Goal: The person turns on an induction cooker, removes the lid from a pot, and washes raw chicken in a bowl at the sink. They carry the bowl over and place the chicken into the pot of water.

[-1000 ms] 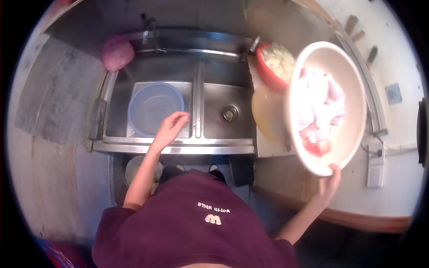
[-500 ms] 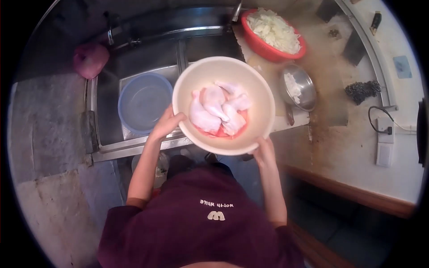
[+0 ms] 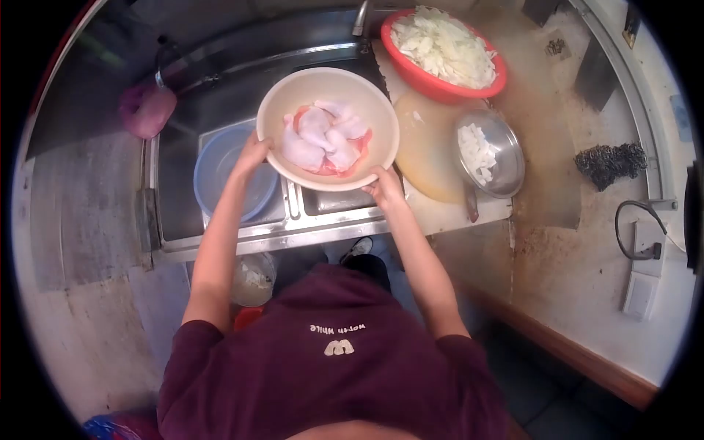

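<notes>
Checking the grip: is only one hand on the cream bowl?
No, the left hand and right hand both hold the cream bowl at its rim.

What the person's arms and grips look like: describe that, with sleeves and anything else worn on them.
The left grip and right grip are ungloved, and no watch or bracelet shows. The slim forearms are uncovered, narrowing to the wrist. The left sleeve and right sleeve are short, dark maroon and loose, with no print visible.
</notes>
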Demonstrator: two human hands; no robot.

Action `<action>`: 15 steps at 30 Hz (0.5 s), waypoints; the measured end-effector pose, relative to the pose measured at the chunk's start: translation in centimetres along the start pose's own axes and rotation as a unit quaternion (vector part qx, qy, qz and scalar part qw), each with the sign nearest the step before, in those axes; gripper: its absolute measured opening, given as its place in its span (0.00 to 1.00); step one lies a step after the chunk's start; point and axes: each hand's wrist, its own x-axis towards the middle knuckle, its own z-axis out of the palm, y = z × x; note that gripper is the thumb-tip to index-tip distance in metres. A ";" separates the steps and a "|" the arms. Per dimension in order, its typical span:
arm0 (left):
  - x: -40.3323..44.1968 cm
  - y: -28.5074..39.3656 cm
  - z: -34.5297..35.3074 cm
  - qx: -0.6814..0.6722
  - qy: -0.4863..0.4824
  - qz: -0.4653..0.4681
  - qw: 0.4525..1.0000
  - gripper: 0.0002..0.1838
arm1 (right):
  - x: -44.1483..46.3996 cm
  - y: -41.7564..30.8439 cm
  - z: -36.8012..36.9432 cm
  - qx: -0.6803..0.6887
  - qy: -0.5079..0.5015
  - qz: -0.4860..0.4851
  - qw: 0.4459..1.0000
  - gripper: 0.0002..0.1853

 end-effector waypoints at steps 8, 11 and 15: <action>4.6 -0.5 -0.1 0.064 0.012 -0.022 0.998 0.28 | 0.2 0.4 -0.5 -0.150 0.110 -0.073 0.980 0.16; 4.9 -0.6 -0.4 0.074 -0.002 -0.006 0.997 0.29 | 0.6 -2.2 -0.6 -0.273 0.192 -0.218 0.917 0.13; 4.8 -1.0 0.0 0.066 0.017 0.022 0.997 0.26 | 6.2 -6.8 2.7 -0.192 0.131 -0.313 0.921 0.12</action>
